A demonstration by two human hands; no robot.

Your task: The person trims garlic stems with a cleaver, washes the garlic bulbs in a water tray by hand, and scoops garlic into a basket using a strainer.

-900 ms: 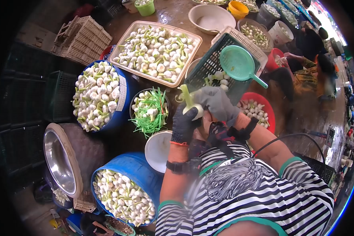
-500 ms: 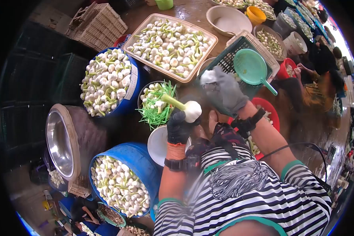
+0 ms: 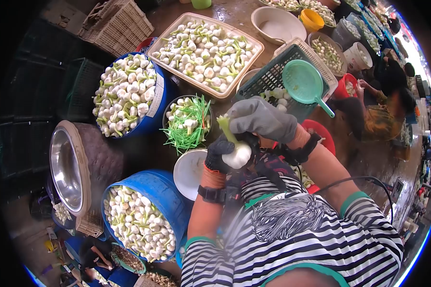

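Left of the white bucket (image 3: 189, 174), a metal basin (image 3: 69, 165) stands tilted on its side. A garlic-filled barrel (image 3: 164, 91) is beyond the bucket to the left; a second blue barrel (image 3: 172, 191), also full of garlic, lies tipped just left of it. Green strings (image 3: 182, 137) and a tray (image 3: 221, 93) of garlic are beyond it. Just right of the bucket, the person's black-gloved left hand (image 3: 219, 154) is closed around a garlic bulb (image 3: 237, 155), stem upward. The grey-gloved right hand (image 3: 266, 119), beyond the bucket to the right, bends its fingers at the stem's top; whether they pinch it cannot be told. Farther right of the bucket are a green crate (image 3: 258, 83), a strainer (image 3: 301, 81) resting on it, and a red tub (image 3: 323, 135).
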